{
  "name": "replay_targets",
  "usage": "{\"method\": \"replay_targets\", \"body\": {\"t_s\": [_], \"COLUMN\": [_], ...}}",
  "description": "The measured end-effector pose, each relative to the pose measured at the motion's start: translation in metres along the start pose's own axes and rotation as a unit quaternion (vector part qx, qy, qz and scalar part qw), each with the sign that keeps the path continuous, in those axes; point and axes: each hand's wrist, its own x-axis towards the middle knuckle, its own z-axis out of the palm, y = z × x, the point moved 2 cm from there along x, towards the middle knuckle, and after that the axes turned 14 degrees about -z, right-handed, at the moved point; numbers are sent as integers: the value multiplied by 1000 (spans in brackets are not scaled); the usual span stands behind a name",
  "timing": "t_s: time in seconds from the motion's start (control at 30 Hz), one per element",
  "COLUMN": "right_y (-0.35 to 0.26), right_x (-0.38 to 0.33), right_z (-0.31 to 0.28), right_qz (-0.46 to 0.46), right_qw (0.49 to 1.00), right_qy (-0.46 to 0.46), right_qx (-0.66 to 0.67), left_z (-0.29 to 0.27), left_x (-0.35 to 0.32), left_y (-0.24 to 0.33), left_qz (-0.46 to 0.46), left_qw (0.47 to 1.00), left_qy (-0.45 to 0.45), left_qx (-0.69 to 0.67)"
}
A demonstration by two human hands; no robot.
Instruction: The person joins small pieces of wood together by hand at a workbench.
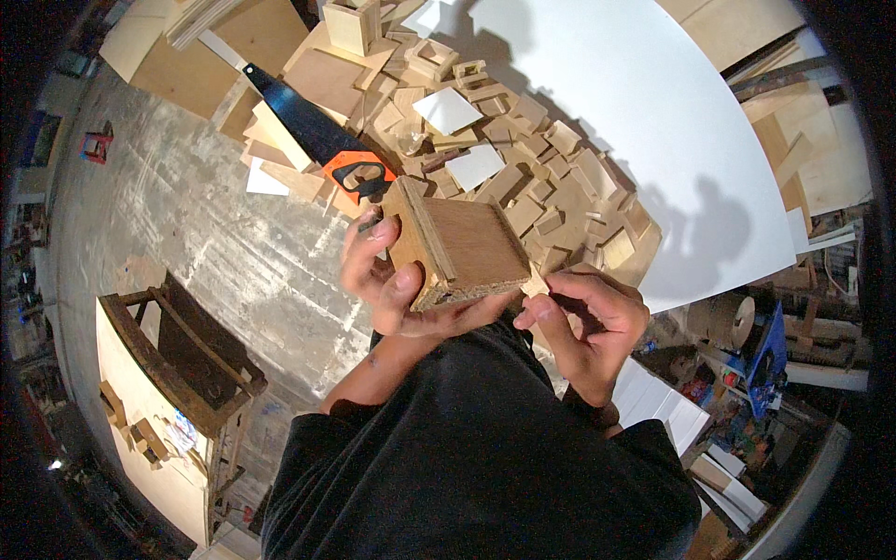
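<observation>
My left hand (pixel 397 294) is closed around a small wooden box (pixel 471 238), its fingers and thumb on the left edge and the palm underneath. The box has a brown plywood face and a raised strip along its left side. Beside its lower right corner, my right hand (pixel 597 322) pinches a small pale piece of wood (pixel 535 283) between thumb and fingers. The piece is at the box's corner; whether it touches I cannot tell. Just beyond the box lies a handsaw (pixel 313 131) with a dark blade and an orange and black handle.
Many wood offcuts (pixel 551 173) are heaped ahead, with two white squares (pixel 448 112) among them. A large white board (pixel 644 121) spreads to the right. At the left, a wooden-framed table (pixel 140 411) stands on the grey concrete floor (pixel 205 224).
</observation>
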Motion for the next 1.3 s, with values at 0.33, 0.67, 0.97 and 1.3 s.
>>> {"method": "replay_targets", "body": {"t_s": [0.33,0.67,0.97,1.3], "right_y": [3,3,2,15], "right_x": [-5,-5,-6,1], "right_z": [3,-3,1,-23], "right_qz": [-10,-53,6,-48], "right_qw": [999,996,999,989], "right_qy": [27,-62,39,137], "right_qx": [-27,-29,11,-12], "left_z": [-1,-1,3,-3], "left_x": [-1,-3,-3,-40], "left_y": [0,-1,-4,-30], "left_qz": [-2,-8,-11,-30], "left_qw": [1000,1000,1000,994], "left_qy": [-7,-7,-6,-101], "left_qx": [-7,-10,-22,30]}}
